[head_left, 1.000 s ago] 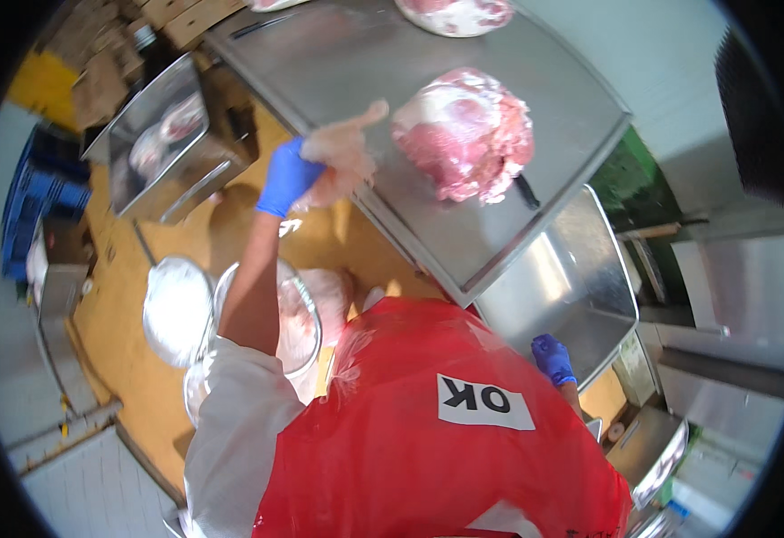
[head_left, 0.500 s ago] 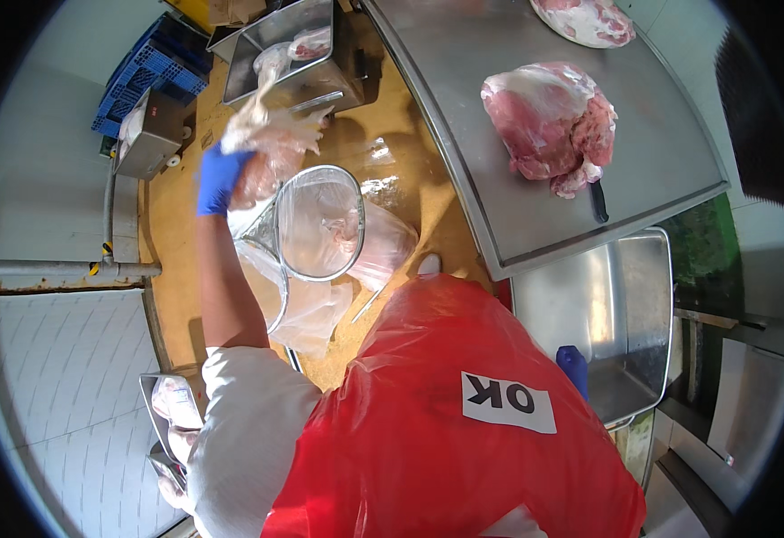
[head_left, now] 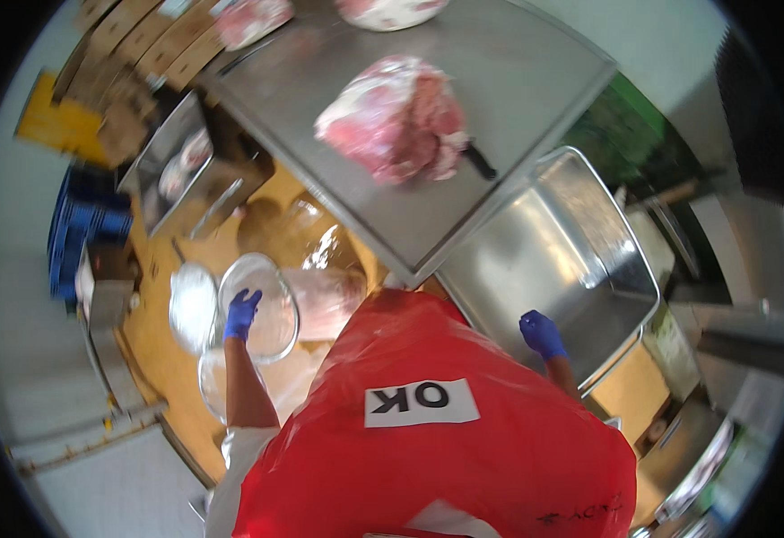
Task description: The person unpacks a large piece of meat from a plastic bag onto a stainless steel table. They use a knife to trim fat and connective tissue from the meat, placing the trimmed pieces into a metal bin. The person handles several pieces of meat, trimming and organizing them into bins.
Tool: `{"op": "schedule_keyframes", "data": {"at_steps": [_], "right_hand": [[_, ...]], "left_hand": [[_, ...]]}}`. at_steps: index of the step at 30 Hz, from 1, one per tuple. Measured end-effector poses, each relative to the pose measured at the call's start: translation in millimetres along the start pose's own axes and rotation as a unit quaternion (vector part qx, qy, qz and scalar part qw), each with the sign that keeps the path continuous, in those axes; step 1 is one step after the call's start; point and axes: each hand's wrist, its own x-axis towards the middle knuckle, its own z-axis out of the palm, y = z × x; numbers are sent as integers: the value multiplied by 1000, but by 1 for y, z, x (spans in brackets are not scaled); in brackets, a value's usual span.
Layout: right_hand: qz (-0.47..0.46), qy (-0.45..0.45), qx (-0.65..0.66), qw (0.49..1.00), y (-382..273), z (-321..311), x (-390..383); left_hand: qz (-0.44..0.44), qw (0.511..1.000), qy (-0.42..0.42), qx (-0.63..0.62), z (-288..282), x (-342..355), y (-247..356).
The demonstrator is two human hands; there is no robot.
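My left hand (head_left: 242,314), in a blue glove, is held over a round metal hoop (head_left: 297,314) lined with a clear plastic bag. Its fingers are apart, and nothing shows in them. Pinkish contents (head_left: 329,300) fill a clear bag just right of this hoop. Over the near side of a deep steel tub (head_left: 535,242) hangs my gloved right hand (head_left: 543,334), fingers curled in with no object visible. On the steel table (head_left: 401,224) ahead lies a large raw meat joint (head_left: 392,121), and a black-handled knife (head_left: 480,163) pokes out from beside it.
More meat pieces (head_left: 253,20) sit at the table's far edge. Left of the table stands a steel bin (head_left: 169,148) with meat inside. Blue plastic crates (head_left: 91,220) are stacked by the left wall, and cardboard boxes (head_left: 141,40) at the far left. Another bagged hoop (head_left: 193,307) adjoins the first.
My left hand has let go of a pale, ragged piece of meat and come back nearer. My right hand has come further into view over the tub. The whole view has turned rightward.
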Motion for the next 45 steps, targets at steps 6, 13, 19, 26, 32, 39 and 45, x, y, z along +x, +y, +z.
{"op": "schedule_keyframes", "data": {"at_steps": [6, 13, 19, 26, 32, 39, 45], "right_hand": [[83, 73, 35, 993, -23, 9, -13], [177, 109, 85, 974, -50, 46, -53], [326, 173, 148, 917, -112, 92, -109], [366, 219, 137, 894, -167, 135, -128], [337, 248, 129, 899, -198, 83, -117], [165, 302, 187, 920, -255, 17, -24], [52, 212, 250, 943, -321, 11, 88]], "left_hand": [[208, 976, -33, 55, 54, 104, 155], [385, 905, -180, 18, 126, 238, 394], [387, 845, -345, 129, 256, 267, 570], [478, 668, -530, 210, 359, 250, 632], [470, 692, -511, 197, 375, 265, 629], [523, 695, -415, 268, 308, 227, 604], [494, 747, -416, 159, 268, 243, 543]]}}
